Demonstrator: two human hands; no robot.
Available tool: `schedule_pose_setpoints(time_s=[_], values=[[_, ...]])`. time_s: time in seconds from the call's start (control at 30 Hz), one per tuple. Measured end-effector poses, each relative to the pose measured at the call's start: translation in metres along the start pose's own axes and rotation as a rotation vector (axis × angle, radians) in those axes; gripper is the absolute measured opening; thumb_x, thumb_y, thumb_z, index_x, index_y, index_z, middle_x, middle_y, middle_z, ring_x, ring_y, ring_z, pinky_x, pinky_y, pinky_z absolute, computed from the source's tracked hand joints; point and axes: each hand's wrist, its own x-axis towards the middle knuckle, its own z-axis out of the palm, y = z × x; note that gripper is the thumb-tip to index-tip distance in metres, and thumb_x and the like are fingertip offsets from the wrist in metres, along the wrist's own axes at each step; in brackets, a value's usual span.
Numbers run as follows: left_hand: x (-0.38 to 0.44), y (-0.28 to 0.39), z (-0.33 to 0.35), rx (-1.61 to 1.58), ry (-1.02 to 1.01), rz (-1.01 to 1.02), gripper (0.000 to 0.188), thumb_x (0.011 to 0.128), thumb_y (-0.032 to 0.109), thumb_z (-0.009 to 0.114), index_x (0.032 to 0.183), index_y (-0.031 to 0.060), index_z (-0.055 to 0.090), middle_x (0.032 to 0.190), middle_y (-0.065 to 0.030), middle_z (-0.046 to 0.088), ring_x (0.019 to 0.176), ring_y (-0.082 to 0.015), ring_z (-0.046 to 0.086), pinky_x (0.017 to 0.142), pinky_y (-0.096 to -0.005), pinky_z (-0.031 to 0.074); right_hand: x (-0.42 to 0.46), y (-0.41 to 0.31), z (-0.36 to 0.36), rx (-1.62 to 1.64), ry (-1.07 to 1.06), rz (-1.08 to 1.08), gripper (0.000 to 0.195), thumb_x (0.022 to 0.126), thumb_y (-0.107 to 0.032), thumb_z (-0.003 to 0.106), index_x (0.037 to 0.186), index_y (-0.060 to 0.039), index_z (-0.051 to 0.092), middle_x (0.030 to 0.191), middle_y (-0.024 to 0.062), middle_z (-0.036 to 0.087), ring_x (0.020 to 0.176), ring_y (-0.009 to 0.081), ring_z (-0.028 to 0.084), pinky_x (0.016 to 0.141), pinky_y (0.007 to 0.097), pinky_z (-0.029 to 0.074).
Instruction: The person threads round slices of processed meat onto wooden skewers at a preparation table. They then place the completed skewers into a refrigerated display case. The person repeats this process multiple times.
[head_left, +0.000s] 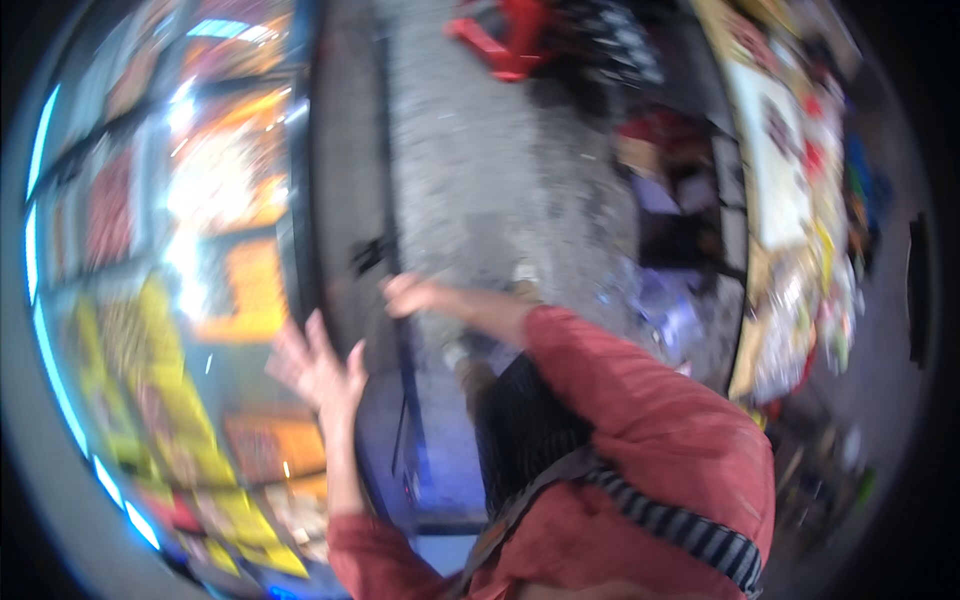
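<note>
My left hand (315, 367) is raised with its fingers spread and nothing in it. It is beside the dark front edge of a lit glass display case (300, 202); whether it touches the glass I cannot tell. My right hand (409, 294) is further right, its fingers curled, over the edge of the case's dark base. Nothing shows in it, though motion blurs it. Within the case are yellow packages (169, 375), an orange tray (259, 289) and another orange tray (270, 446), their contents too blurred to name.
Grey concrete floor (465, 165) runs between the case and a goods-laden table (750, 315) on my right. A red object (510, 37) stands ahead on the floor. Clear plastic bags (784, 330) lie on the table, and boxes (660, 161) sit under it.
</note>
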Motion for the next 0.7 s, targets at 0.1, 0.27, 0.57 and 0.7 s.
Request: schedule_pose_setpoints(time_s=[0.1, 0.27, 0.57, 0.7], values=[[-0.002, 0.001, 0.015, 0.04, 0.121, 0.067, 0.073, 0.074, 0.054, 0.048, 0.13, 0.0111, 0.028, 0.136, -0.0213, 0.015, 0.126, -0.0383, 0.011, 0.097, -0.058, 0.004, -0.013, -0.022, -0.02, 0.005, 0.005, 0.185, 0.051, 0.067, -0.019, 0.048, 0.114, 0.0018, 0.042, 0.112, 0.0262, 0.047, 0.106, 0.0333, 0.046, 0.084, 0.0483, 0.035], [0.007, 0.0, 0.023, 0.093, 0.146, 0.125, 0.074, 0.077, 0.059, 0.038, 0.131, 0.01, 0.024, 0.136, -0.0218, 0.013, 0.127, -0.0368, 0.009, 0.098, -0.0568, 0.003, -0.009, -0.016, -0.025, 0.19, -0.081, 0.182, 0.071, 0.072, -0.019, 0.043, 0.133, -0.0015, 0.01, 0.134, 0.0296, 0.008, 0.121, 0.0365, 0.029, 0.097, 0.049, 0.022], [0.012, -0.002, 0.02, 0.143, 0.133, 0.136, 0.078, 0.076, 0.062, 0.037, 0.131, 0.0086, 0.023, 0.135, -0.0215, 0.014, 0.127, -0.0368, 0.009, 0.098, -0.0555, 0.002, 0.042, -0.019, -0.037, 0.44, 0.014, 0.246, 0.073, 0.075, -0.024, 0.05, 0.132, -0.0004, 0.01, 0.139, 0.0179, 0.004, 0.127, 0.0364, 0.01, 0.102, 0.0426, 0.015], [0.01, -0.004, 0.024, 0.144, 0.13, 0.145, 0.078, 0.076, 0.063, 0.036, 0.131, 0.0085, 0.023, 0.135, -0.0216, 0.013, 0.127, -0.0362, 0.009, 0.099, -0.0552, 0.002, 0.038, -0.007, -0.019, 0.572, 0.153, 0.244, 0.063, 0.073, -0.023, 0.046, 0.128, -0.0009, 0.024, 0.136, 0.0164, 0.019, 0.124, 0.0289, 0.024, 0.1, 0.0363, 0.024]])
